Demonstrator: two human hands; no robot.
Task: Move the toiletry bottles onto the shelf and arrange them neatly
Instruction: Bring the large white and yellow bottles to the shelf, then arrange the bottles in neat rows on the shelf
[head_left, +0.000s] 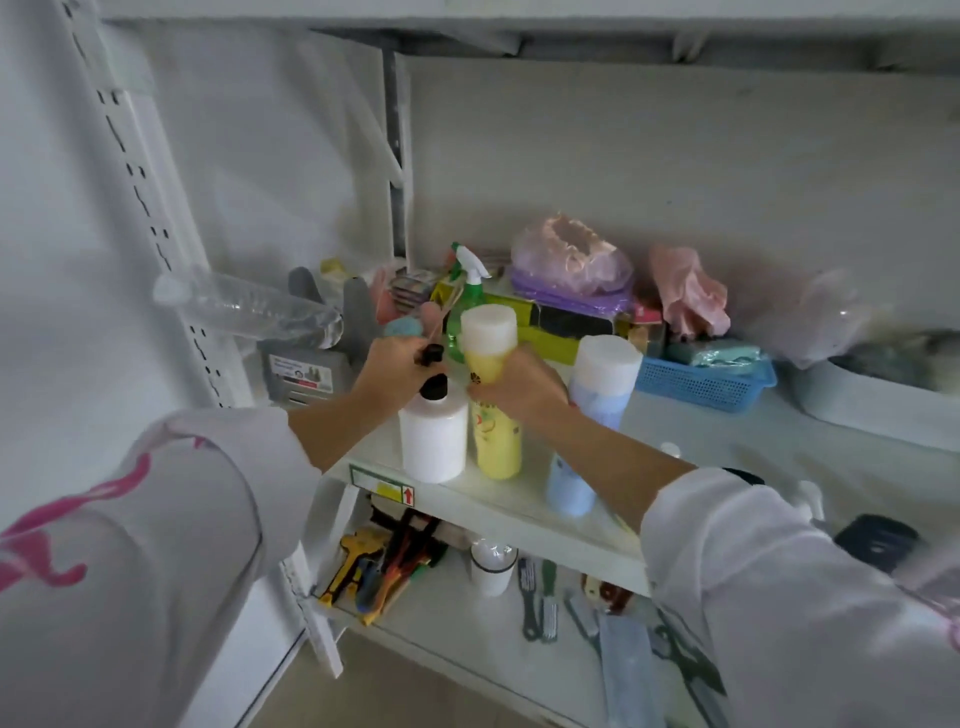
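Three toiletry bottles stand near the front left edge of the white shelf (519, 506). A white bottle (432, 441) with a black pump top is leftmost; my left hand (397, 371) is closed around that pump. Beside it stands a yellow bottle (493, 410) with a white cap, and my right hand (519, 392) grips its middle. To the right stands a pale blue bottle (592, 415) with a white cap, partly hidden behind my right forearm.
Behind the bottles stand a green spray bottle (467, 296), a yellow box, a blue basket (706, 382) and plastic bags. A clear empty bottle (249, 306) lies at the left. Tools and brushes fill the lower shelf (467, 618). A slotted upright (150, 208) borders the left.
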